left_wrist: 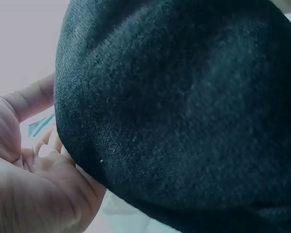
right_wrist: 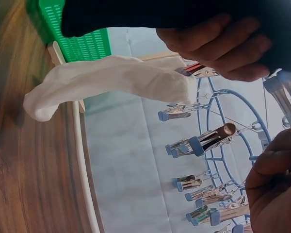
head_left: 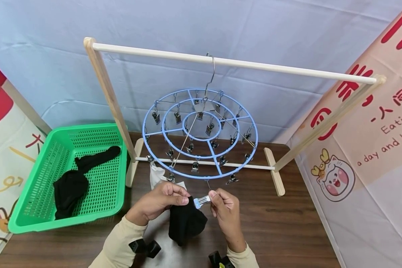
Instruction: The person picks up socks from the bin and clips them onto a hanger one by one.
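Note:
My left hand (head_left: 159,201) pinches a black sock (head_left: 186,225) by its top edge, thumb in front, and the rest of the sock hangs down. Between thumb and fingers, my right hand (head_left: 226,209) squeezes the handle end of a metal clip (head_left: 202,201) with pale blue tips. Those tips are right at the sock's upper corner. The clip hangs by a wire from the near side of a round blue hanger (head_left: 211,150). Most of the left wrist view is filled by the black sock. Left of my hands, a white sock (right_wrist: 116,80) dangles from another clip.
A wooden stand with a white rod (head_left: 271,67) carries the hanger by its metal hook. Several clips (right_wrist: 218,213) hang around the rings. On the left, a green basket (head_left: 67,222) holds black socks (head_left: 70,190). Printed cloth covers the walls behind and beside the brown table.

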Demonstrator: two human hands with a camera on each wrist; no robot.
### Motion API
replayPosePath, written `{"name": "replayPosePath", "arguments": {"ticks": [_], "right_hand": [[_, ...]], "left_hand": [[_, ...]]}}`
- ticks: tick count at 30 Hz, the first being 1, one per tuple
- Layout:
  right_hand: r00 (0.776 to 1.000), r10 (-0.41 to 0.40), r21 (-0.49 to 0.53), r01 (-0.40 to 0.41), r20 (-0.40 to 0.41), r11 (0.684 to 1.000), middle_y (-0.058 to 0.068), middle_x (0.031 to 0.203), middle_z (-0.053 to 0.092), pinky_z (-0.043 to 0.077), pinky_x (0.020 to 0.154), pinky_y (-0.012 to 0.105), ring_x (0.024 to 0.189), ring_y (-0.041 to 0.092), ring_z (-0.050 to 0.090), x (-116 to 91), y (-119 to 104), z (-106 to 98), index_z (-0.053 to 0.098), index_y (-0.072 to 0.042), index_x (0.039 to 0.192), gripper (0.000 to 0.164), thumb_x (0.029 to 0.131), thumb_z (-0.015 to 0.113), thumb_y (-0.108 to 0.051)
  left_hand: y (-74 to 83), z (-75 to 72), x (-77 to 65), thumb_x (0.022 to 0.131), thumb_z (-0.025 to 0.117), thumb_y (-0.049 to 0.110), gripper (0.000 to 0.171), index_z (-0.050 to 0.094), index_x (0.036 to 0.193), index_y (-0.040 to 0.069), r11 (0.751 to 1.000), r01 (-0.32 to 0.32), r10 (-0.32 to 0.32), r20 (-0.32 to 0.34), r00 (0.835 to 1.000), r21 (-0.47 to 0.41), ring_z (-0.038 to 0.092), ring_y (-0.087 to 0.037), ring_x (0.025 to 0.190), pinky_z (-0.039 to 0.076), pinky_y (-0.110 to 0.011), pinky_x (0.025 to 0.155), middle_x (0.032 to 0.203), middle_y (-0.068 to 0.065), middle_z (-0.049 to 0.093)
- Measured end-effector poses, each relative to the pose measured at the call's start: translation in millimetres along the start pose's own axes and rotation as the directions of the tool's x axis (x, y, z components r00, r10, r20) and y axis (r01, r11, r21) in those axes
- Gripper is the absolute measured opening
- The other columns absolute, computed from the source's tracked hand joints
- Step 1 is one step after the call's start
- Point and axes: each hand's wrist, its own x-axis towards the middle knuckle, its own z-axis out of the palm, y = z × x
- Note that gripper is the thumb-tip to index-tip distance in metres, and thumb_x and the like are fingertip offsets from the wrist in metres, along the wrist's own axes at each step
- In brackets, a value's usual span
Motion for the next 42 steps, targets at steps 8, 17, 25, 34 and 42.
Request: {"name": "replayPosePath", "arguments": {"ticks": [8, 17, 25, 34, 42], "right_hand": [[1.000, -0.010, 0.037, 0.010, -0.004, 0.999, 0.009, 0.051, 0.034, 0.026, 0.032, 0.030, 0.037, 0.019, 0.031, 1, -1, 0, 0.044, 0.001, 0.063, 0.033, 0.095, 0.044, 0.011], [1.000, 0.002, 0.034, -0.002, -0.015, 0.999, 0.008, 0.050, 0.035, 0.026, 0.032, 0.031, 0.036, 0.017, 0.032, 2, 0, -2, 0.043, 0.000, 0.062, 0.035, 0.095, 0.045, 0.011], [1.000, 0.001, 0.014, 0.000, -0.012, 1.000, 0.010, 0.049, 0.037, 0.030, 0.034, 0.026, 0.036, 0.021, 0.033, 1, 0, -1, 0.048, 0.004, 0.065, 0.029, 0.093, 0.046, 0.011], [0.994, 0.091, 0.037, -0.089, -0.065, 0.995, 0.008, 0.049, 0.035, 0.031, 0.038, 0.033, 0.044, 0.025, 0.035, 0, 0, 0, 0.045, 0.007, 0.065, 0.029, 0.094, 0.050, 0.005], [0.992, 0.091, -0.026, -0.094, -0.090, 0.995, 0.004, 0.053, 0.039, 0.036, 0.041, 0.029, 0.047, 0.022, 0.037, -1, 7, -3, 0.051, 0.005, 0.067, 0.026, 0.093, 0.055, 0.006]], "left_hand": [[0.7, 3.7, 3.1, 0.085, 0.070, 0.007, 0.035, 0.059, 0.100, -0.023, 0.999, 0.001, -0.001, -0.014, 1.000, 0.037, 0.060, -0.005, 0.079, 0.048, -0.021, 0.074, 0.081, 0.005, 0.068], [5.9, 8.0, 6.7, 0.087, 0.067, 0.004, 0.032, 0.058, 0.100, -0.024, 0.994, -0.027, 0.033, -0.059, 0.998, 0.108, 0.061, -0.003, 0.078, 0.048, -0.021, 0.075, 0.078, 0.008, 0.070], [10.6, 13.2, 7.0, 0.088, 0.066, 0.004, 0.029, 0.058, 0.100, -0.022, 0.996, -0.011, 0.018, -0.073, 0.997, 0.086, 0.062, -0.003, 0.075, 0.049, -0.021, 0.071, 0.077, 0.006, 0.070], [10.6, 12.6, 5.2, 0.089, 0.063, 0.003, 0.024, 0.060, 0.100, -0.018, 0.985, -0.026, 0.041, -0.081, 0.996, 0.170, 0.063, -0.005, 0.077, 0.049, -0.022, 0.072, 0.082, 0.002, 0.070], [6.2, 3.5, -0.6, 0.089, 0.065, 0.003, 0.016, 0.066, 0.098, -0.010, 0.932, -0.072, 0.123, -0.123, 0.985, 0.356, 0.063, -0.010, 0.076, 0.050, -0.023, 0.068, 0.087, -0.016, 0.068]]}}
